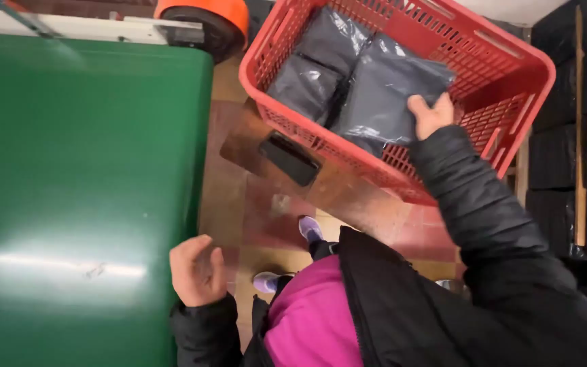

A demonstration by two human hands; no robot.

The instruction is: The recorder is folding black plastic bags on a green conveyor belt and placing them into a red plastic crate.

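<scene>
**Right hand on a grey parcel in the red basket, left hand idle by the green surface**

At the far left a broad green surface [76, 190] fills the view, smooth and glossy, with an orange-topped wheel-like part [205, 20] at its upper corner. The left hand [197, 270] hovers just beside the green edge, its fingers [202, 246] loosely curled and holding nothing.

In the middle, a brown counter [348, 194] carries a flat black device [289, 158] lying just below the basket's near wall. Beneath it show the reddish floor [256, 217] and the person's light purple shoes [310, 228].

To the right, the red basket [524, 75] sits tilted in the view and holds several grey plastic parcels. The right hand [431, 115] reaches over the near wall and rests on the nearest grey parcel [385, 92], thumb on its top face; the other fingers are hidden under its edge, so it looks gripped, though I cannot tell for certain.

By my judgement the step in hand is taking hold of this parcel. A next move would call for raising it above the lattice wall, which stands between the parcel and the body. The neighbouring parcels [321, 58] touch it and could drag along. Dark stacked blocks [579, 102] close off the far right.
</scene>
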